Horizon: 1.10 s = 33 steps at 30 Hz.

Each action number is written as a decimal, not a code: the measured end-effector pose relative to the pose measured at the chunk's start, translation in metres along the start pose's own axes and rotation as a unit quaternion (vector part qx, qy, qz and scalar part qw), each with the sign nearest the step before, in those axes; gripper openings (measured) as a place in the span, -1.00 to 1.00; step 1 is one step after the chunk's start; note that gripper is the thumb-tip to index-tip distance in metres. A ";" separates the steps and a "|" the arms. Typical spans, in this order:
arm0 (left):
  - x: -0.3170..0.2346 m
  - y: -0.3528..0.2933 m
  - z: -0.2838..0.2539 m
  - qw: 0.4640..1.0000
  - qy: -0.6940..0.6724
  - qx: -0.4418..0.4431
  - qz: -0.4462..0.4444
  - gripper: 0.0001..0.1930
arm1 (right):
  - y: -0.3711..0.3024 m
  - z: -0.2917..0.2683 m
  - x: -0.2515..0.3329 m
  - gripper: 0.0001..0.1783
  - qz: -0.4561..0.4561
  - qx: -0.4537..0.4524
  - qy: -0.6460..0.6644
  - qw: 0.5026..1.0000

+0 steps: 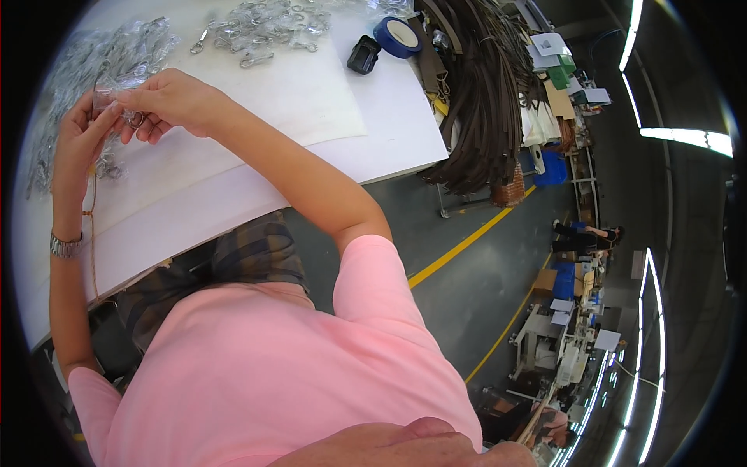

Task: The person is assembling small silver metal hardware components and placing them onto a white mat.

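Silver clasps [268, 28] lie between right hand [173, 100] and blue tape [386, 42].

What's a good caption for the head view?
Left hand and right hand hold clear plastic over a white table.

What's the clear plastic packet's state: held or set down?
Held: left hand and right hand pinch the clear plastic packet. Sealed or open: cannot tell, partly hidden.

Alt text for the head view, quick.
A person's left hand and right hand hold clear plastic over a white table. Wrapped metal parts lie heaped nearby; blue tape and brown straps are farther right.
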<state>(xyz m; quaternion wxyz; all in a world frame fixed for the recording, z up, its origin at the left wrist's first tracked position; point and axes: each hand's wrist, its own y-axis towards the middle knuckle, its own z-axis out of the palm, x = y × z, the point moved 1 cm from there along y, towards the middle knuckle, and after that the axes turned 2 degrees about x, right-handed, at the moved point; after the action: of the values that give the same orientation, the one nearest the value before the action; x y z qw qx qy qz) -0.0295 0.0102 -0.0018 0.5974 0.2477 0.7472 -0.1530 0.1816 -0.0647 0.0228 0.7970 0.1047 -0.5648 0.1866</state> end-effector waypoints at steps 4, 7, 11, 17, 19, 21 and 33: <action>-0.007 0.000 0.008 0.999 -0.034 0.012 0.032 -0.77 | -0.001 -0.020 -0.006 -0.74 0.051 0.030 0.065 0.996; -0.011 -0.005 0.002 0.998 -0.054 0.036 -0.005 -0.75 | 0.011 -0.028 -0.020 -0.75 0.101 0.093 0.204 0.969; 0.007 0.004 -0.020 0.989 -0.109 0.091 -0.038 -0.72 | 0.014 -0.023 -0.018 -0.78 0.078 0.041 0.129 0.988; 0.021 0.028 -0.044 0.966 -0.245 0.068 -0.056 -0.64 | 0.005 -0.013 0.004 -0.82 -0.064 -0.077 -0.071 0.992; -0.010 0.004 -0.041 0.998 0.021 0.000 -0.061 -0.63 | 0.012 -0.014 -0.003 -0.78 -0.110 -0.064 -0.156 0.979; -0.013 -0.006 -0.038 0.997 0.064 0.047 0.010 -0.61 | 0.014 -0.013 0.000 -0.72 -0.116 -0.045 -0.217 0.968; -0.044 -0.024 0.018 0.996 0.013 0.088 0.006 -0.61 | -0.010 0.024 0.005 -0.71 -0.079 -0.200 -0.310 0.926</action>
<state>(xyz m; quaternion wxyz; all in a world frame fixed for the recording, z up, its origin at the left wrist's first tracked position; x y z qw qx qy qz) -0.0208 -0.0274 0.0353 0.5641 0.3060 0.7372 -0.2112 0.1665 -0.0821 0.0357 0.5986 0.0400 -0.7992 -0.0360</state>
